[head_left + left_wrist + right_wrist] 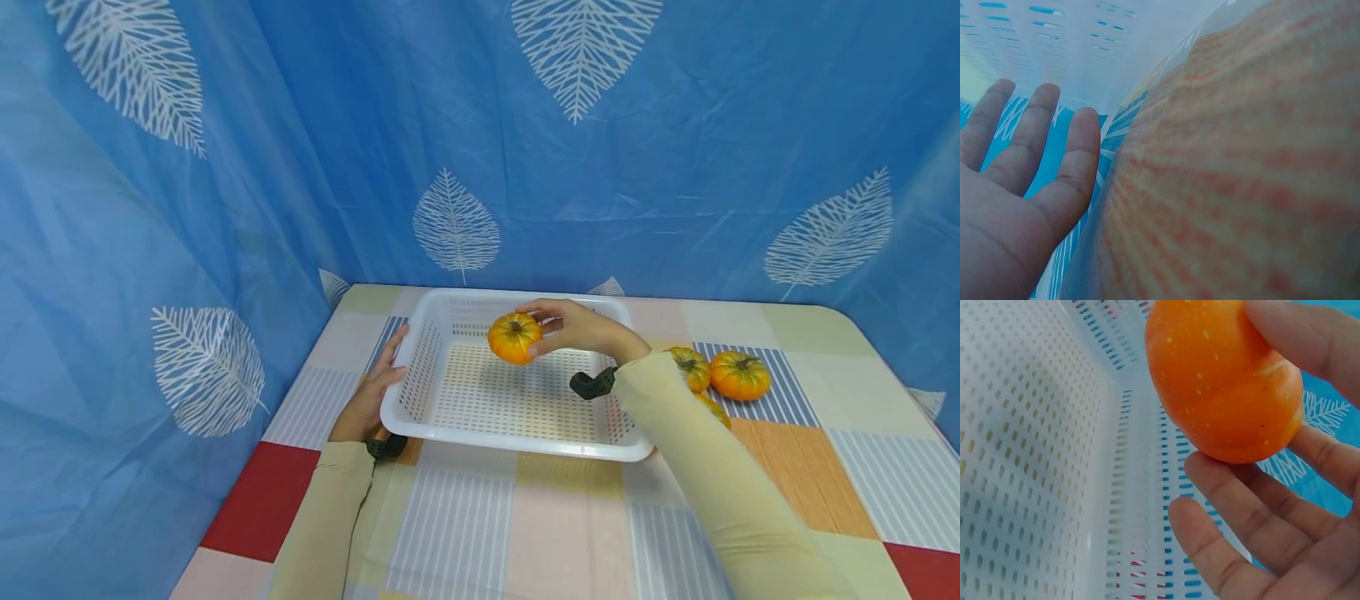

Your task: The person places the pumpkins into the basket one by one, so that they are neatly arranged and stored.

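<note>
A small orange pumpkin (pixel 514 338) is held by my right hand (pixel 573 325) over the inside of a white plastic basket (pixel 517 443). In the right wrist view, thumb and fingers pinch the pumpkin (pixel 1222 381) from its sides, with the perforated basket floor and wall below and beside it. At the basket's left side is my left hand (pixel 372 396), its fingertips right at the rim. Straight, spread fingers (pixel 1025 150) show beside the outer wall (pixel 1079 56) in the left wrist view. The basket floor holds no other pumpkin in sight.
Several more pumpkins (pixel 739 375) lie on the table to the right of the basket, partly hidden by the right sleeve (pixel 720 475). A patchwork-patterned tablecloth (pixel 465 533) covers the table. Blue curtains (pixel 360 167) with white leaf prints hang behind and to the left.
</note>
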`<action>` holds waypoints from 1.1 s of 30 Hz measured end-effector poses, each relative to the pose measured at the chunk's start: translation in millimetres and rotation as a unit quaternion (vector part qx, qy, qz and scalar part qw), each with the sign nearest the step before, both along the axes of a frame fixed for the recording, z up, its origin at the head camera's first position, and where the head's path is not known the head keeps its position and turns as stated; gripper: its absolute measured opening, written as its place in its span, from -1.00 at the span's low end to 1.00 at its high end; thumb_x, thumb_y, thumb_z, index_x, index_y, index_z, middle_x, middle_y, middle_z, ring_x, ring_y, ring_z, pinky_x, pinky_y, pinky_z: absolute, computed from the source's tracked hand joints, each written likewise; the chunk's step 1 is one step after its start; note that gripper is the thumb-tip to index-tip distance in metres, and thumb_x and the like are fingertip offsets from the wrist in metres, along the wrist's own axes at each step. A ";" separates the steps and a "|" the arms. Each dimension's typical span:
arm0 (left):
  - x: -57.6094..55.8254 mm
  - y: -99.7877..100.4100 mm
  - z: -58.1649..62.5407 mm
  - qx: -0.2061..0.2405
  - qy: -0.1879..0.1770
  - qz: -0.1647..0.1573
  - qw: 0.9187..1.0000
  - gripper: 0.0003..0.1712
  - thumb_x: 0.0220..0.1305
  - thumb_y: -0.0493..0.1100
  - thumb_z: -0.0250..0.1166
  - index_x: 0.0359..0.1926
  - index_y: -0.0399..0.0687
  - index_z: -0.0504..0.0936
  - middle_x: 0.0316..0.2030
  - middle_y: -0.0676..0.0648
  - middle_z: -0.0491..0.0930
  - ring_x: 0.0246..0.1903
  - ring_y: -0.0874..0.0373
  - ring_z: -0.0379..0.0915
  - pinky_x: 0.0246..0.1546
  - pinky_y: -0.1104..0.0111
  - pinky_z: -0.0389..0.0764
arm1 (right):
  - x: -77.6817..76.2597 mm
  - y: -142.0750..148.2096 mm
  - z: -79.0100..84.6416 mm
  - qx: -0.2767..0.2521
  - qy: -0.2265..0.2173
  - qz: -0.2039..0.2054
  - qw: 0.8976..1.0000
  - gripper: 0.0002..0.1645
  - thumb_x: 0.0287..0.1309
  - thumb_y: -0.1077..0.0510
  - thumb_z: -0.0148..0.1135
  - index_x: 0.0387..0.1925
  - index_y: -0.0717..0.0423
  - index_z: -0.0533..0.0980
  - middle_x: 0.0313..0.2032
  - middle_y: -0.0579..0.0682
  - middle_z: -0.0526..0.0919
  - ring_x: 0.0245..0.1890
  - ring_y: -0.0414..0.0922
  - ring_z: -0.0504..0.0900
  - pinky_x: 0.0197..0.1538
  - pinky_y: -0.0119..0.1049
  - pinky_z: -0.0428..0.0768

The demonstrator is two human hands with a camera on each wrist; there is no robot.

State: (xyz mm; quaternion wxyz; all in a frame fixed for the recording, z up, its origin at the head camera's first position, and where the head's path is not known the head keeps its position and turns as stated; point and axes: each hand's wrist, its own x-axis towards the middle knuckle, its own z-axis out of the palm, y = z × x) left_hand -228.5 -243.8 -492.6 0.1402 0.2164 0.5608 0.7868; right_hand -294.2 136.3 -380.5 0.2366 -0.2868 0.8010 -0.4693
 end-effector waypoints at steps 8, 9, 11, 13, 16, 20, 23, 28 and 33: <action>1.0 1.5 2.4 0.001 -0.015 0.012 1.000 -0.05 0.53 -0.20 -0.02 0.76 0.31 -0.23 0.59 -0.19 -0.10 0.26 0.12 0.38 0.13 0.30 0.60 | -3.8 -13.7 -3.0 -0.003 -0.001 -0.009 1.000 -0.16 0.33 0.30 0.43 0.56 0.33 0.33 0.52 0.36 0.34 0.40 0.33 0.45 0.36 0.11 0.59; 1.0 1.3 2.4 0.001 -0.015 0.012 1.000 -0.05 0.53 -0.20 -0.02 0.77 0.30 -0.23 0.59 -0.19 -0.08 0.26 0.11 0.38 0.13 0.30 0.60 | -4.1 -15.6 -3.7 -0.004 -0.002 -0.010 1.000 -0.16 0.32 0.30 0.43 0.56 0.33 0.33 0.52 0.36 0.35 0.39 0.33 0.46 0.36 0.12 0.59; 1.1 1.2 2.7 0.000 -0.019 0.014 1.000 -0.06 0.52 -0.19 -0.02 0.77 0.32 -0.21 0.59 -0.17 -0.05 0.24 0.11 0.40 0.13 0.29 0.62 | -5.0 -19.5 -5.6 -0.009 -0.006 -0.013 1.000 -0.15 0.31 0.31 0.43 0.56 0.33 0.33 0.52 0.36 0.35 0.40 0.34 0.46 0.38 0.13 0.57; 1.2 0.9 2.7 -0.001 -0.020 0.012 1.000 -0.06 0.53 -0.19 -0.02 0.77 0.34 -0.21 0.60 -0.20 -0.07 0.25 0.10 0.40 0.13 0.27 0.62 | -5.1 -23.3 -7.3 -0.011 -0.006 -0.014 1.000 -0.16 0.31 0.30 0.43 0.55 0.33 0.33 0.51 0.37 0.35 0.40 0.35 0.45 0.39 0.13 0.56; 1.0 0.6 2.5 -0.003 -0.019 0.008 1.000 -0.05 0.52 -0.19 -0.04 0.77 0.34 -0.23 0.65 -0.27 -0.19 0.29 0.08 0.37 0.14 0.25 0.63 | -5.3 -28.7 -10.6 -0.016 -0.008 -0.017 1.000 -0.15 0.30 0.30 0.43 0.55 0.35 0.32 0.50 0.38 0.36 0.39 0.36 0.46 0.38 0.12 0.57; 0.8 0.3 2.0 -0.006 -0.013 0.003 1.000 -0.05 0.53 -0.19 -0.06 0.77 0.33 -0.26 0.68 -0.35 -0.36 0.34 0.05 0.29 0.17 0.24 0.60 | -6.5 -35.9 -15.7 -0.026 -0.018 -0.020 0.999 -0.15 0.29 0.32 0.42 0.54 0.37 0.33 0.48 0.39 0.39 0.39 0.35 0.46 0.35 0.07 0.60; 0.9 0.1 1.6 -0.008 -0.015 0.008 1.000 -0.05 0.52 -0.18 -0.04 0.77 0.34 -0.24 0.68 -0.35 -0.36 0.33 0.05 0.30 0.16 0.23 0.60 | -7.1 -41.4 -18.8 -0.030 -0.029 -0.023 0.999 -0.16 0.28 0.32 0.42 0.54 0.37 0.33 0.46 0.38 0.41 0.39 0.34 0.46 0.35 0.06 0.60; 1.0 0.6 1.2 -0.017 -0.017 0.015 1.000 -0.04 0.51 -0.17 -0.03 0.77 0.34 -0.25 0.68 -0.33 -0.33 0.33 0.03 0.28 0.18 0.22 0.60 | -6.7 -48.2 -22.2 -0.006 -0.029 -0.029 0.999 -0.16 0.30 0.29 0.43 0.54 0.35 0.34 0.48 0.36 0.40 0.43 0.31 0.41 0.39 0.11 0.56; 0.9 0.4 1.0 -0.021 -0.019 0.020 0.999 -0.04 0.51 -0.15 -0.02 0.76 0.38 -0.22 0.68 -0.34 -0.33 0.33 0.00 0.26 0.19 0.21 0.60 | -6.7 -53.6 -25.4 0.032 -0.025 -0.040 0.998 -0.16 0.31 0.27 0.43 0.55 0.29 0.35 0.53 0.32 0.36 0.49 0.29 0.36 0.41 0.12 0.53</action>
